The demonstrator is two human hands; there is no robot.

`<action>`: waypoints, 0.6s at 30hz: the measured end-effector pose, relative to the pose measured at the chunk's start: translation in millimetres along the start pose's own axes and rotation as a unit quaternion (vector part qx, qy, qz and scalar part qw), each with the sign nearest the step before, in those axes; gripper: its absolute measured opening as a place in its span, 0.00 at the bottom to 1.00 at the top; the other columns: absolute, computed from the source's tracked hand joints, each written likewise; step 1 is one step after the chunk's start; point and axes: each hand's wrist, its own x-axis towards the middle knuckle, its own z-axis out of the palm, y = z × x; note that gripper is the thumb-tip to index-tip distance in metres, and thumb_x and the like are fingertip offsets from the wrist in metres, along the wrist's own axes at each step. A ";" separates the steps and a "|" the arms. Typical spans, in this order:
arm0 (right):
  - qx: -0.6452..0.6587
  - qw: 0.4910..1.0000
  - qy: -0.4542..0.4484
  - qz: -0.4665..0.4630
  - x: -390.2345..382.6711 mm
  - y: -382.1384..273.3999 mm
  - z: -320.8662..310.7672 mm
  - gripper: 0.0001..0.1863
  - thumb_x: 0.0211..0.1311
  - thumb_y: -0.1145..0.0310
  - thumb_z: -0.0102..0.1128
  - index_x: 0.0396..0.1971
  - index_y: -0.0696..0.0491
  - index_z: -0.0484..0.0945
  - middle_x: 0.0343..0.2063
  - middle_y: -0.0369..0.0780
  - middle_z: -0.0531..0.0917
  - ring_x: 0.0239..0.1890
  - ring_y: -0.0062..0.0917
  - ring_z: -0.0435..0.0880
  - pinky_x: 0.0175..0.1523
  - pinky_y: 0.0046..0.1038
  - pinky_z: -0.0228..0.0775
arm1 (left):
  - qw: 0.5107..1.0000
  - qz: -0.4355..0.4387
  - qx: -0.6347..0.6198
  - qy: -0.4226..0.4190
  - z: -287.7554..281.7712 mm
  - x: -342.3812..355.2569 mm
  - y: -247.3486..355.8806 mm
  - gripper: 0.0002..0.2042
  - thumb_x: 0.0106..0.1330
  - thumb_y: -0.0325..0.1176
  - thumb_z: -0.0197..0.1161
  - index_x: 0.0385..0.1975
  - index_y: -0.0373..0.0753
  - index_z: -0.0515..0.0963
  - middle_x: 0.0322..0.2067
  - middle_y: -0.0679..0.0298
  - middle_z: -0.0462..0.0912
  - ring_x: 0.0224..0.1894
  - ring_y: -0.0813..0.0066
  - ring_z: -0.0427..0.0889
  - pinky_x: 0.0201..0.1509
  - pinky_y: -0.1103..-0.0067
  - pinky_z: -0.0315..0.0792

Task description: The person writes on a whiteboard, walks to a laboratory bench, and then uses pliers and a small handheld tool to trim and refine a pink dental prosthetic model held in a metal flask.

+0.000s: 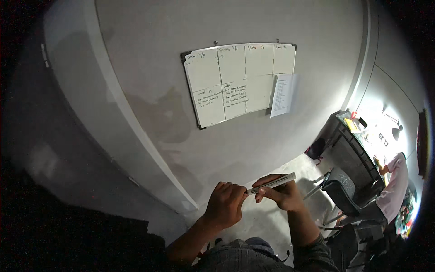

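In front of my body I hold a slim white marker (284,179) between both hands, lying slantwise with its right end higher. My right hand (285,195) is closed around its barrel, thumb on the near side and fingers along the far side. The fingers of my left hand (225,206) are curled shut at the marker's left end, pinching its dark tip; they hide most of that end. Beyond my hands, a whiteboard (260,93) with ruled columns and handwriting hangs on the grey wall.
A printed paper sheet (282,97) hangs at the whiteboard's lower right corner. To the right, a person in a light shirt (393,186) sits at a brightly lit desk (358,140) with a lamp. A dark chair (340,192) stands nearby. A pale pillar edge (131,120) runs down the left.
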 end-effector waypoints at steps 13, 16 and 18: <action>-0.014 0.999 0.006 0.033 149.6 54.0 -23.4 0.08 0.66 0.85 0.67 0.44 0.68 0.86 0.32 0.48 0.89 0.32 0.28 0.90 0.37 0.29 0.86 | 0.971 -0.148 -0.190 -0.006 -0.3 57.9 -138.6 0.23 0.84 0.48 0.48 0.34 0.32 0.76 0.25 0.58 0.77 0.27 0.68 0.76 0.33 0.69 0.71; -0.016 0.999 -0.044 -0.011 184.4 65.7 -48.9 0.08 0.63 0.86 0.69 0.42 0.68 0.87 0.32 0.49 0.90 0.32 0.27 0.90 0.36 0.29 0.86 | 0.941 -0.213 -0.258 -0.045 1.1 83.0 -161.6 0.22 0.84 0.47 0.51 0.32 0.34 0.75 0.24 0.62 0.75 0.25 0.76 0.71 0.30 0.74 0.68; -0.025 0.996 -0.081 -0.026 208.1 63.4 -70.0 0.08 0.65 0.84 0.70 0.42 0.66 0.87 0.34 0.48 0.90 0.33 0.27 0.90 0.37 0.28 0.86 | 0.885 -0.292 -0.353 -0.086 1.0 103.4 -182.8 0.22 0.83 0.47 0.53 0.31 0.34 0.75 0.23 0.65 0.74 0.24 0.78 0.69 0.29 0.75 0.66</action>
